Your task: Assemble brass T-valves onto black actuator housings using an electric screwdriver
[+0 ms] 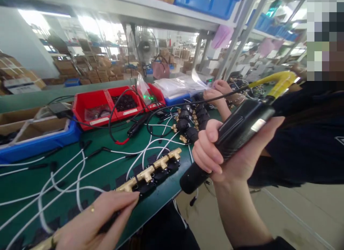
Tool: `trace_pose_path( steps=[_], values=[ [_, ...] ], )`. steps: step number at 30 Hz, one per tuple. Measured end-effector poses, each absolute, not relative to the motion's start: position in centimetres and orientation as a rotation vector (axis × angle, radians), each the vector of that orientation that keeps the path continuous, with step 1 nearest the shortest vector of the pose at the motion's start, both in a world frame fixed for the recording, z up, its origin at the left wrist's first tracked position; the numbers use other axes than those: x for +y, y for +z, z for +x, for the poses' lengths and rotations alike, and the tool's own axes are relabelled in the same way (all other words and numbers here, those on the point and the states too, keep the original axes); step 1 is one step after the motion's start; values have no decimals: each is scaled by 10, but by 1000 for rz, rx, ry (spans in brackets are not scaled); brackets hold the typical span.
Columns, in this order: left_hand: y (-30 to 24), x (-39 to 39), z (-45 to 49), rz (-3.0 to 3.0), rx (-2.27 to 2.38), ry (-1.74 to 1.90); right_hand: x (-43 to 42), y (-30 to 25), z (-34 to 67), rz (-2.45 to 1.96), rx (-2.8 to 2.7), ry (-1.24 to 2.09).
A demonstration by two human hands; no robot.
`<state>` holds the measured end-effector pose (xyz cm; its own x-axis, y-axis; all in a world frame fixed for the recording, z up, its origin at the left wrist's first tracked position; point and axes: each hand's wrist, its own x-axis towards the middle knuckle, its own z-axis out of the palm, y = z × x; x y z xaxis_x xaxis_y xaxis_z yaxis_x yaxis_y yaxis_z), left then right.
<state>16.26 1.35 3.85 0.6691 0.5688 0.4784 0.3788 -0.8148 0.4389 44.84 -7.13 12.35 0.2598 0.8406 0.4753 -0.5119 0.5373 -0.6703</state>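
Note:
My right hand (228, 160) is wrapped round a black electric screwdriver (239, 126), held above the table's front edge with its cable end up and its thick end down to the left. At the lower left, my left hand (99, 217) has thumb and forefinger pressed together beside a row of black housings with brass tee fittings (147, 174). Whatever sits between those fingertips is too small to make out. More brass fittings run under and behind this hand. White cables (150, 148) with black plugs trail from the housings across the green tabletop (107, 164).
Red bins (94, 112) with small black parts and a blue tray (53, 137) line the back. A second black tool (137, 126) lies before them. Black valve units (188, 121) stand by a co-worker's hands (220, 94). The screwdriver's cable, partly in yellow sleeve (276, 80), crosses the right.

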Motion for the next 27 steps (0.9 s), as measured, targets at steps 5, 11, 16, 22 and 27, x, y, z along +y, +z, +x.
trace_pose_path(
  steps=[5,11,16,22,27],
  values=[
    [24,-11,214,2657,780,1096,-76,118,451,-362,-928,1010],
    [-11,-9,213,2945,1055,1041,-76,114,448,-318,-872,1018],
    [-21,-10,215,2958,937,1174,-75,110,449,-300,-875,1033],
    [-10,-12,232,2967,780,1530,-74,108,449,-317,-799,1039],
    [-1,-10,235,3018,781,1443,-72,106,450,-281,-810,1056]
  ],
)
